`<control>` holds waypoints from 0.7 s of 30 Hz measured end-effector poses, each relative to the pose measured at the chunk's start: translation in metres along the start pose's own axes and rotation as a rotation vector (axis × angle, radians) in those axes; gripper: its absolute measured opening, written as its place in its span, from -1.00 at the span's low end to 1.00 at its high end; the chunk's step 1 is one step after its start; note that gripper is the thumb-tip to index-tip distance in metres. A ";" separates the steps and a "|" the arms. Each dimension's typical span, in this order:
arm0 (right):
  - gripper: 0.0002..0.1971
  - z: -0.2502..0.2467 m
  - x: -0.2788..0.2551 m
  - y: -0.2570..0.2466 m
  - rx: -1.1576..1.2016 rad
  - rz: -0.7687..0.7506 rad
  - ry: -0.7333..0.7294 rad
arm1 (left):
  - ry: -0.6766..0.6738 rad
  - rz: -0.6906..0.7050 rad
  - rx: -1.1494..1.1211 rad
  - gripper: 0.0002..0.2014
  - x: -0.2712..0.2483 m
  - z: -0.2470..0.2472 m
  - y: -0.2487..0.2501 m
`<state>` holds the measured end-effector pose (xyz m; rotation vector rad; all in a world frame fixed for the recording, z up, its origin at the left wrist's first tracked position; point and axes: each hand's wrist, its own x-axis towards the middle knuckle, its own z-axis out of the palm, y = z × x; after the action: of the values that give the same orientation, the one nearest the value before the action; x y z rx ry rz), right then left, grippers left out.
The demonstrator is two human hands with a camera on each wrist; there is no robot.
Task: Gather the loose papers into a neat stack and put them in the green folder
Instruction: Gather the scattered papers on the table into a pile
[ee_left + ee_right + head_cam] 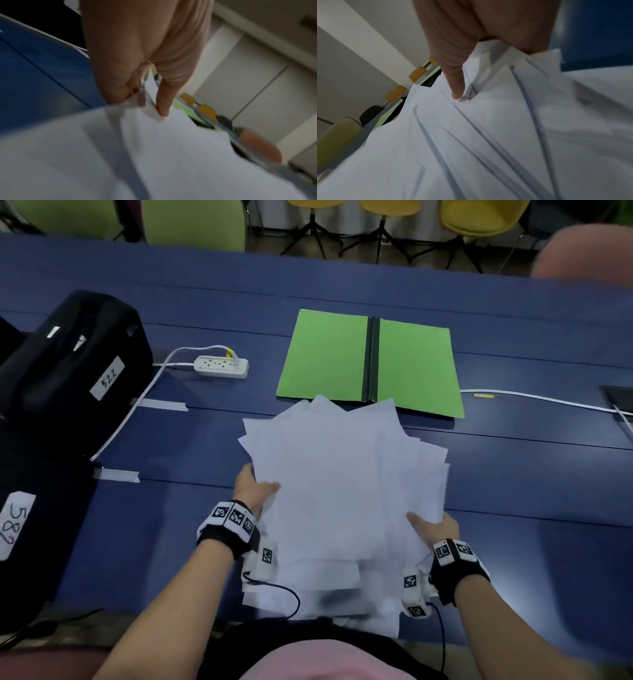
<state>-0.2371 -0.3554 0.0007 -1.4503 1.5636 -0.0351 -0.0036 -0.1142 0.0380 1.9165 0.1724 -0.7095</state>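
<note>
Head view has your left hand [255, 486] and right hand [435, 527] each clamped on a side of the papers [342, 491], a messy fan of white sheets with corners poking out every which way, definitely not squared up. Your left thumb lies on top of the sheets with the fingers tucked under the edge, and the left wrist view backs that up: thumb [164, 97] pressing down on the paper, fingers curled beneath. Same deal on the right wrist view, where your thumb [453, 75] pins the top sheet and the rest of the hand wraps under the pile. The green folder [329, 357] lies wide open and flat on the blue table [531, 474], just beyond the papers, whose far corners overlap its near edge. Off to your left sit a white power strip [221, 366] and two black cases [68, 364] with handwritten number labels.
</note>
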 end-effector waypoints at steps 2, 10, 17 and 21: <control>-0.53 -0.004 0.001 0.001 0.024 -0.040 0.065 | 0.001 -0.025 0.158 -0.65 0.010 0.004 -0.021; -0.51 0.004 -0.004 0.000 0.077 -0.027 -0.098 | -0.134 0.087 0.543 -0.81 0.001 0.048 -0.028; -0.35 -0.005 0.015 0.002 -0.110 -0.063 -0.002 | 0.234 -0.251 0.443 -0.19 0.007 0.018 -0.023; -0.25 0.003 0.005 -0.012 -0.091 -0.147 -0.134 | 0.122 -0.284 0.267 -0.07 0.010 0.028 -0.018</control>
<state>-0.2253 -0.3616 0.0032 -1.6036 1.3639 0.0465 -0.0141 -0.1320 0.0102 2.2188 0.4529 -0.8367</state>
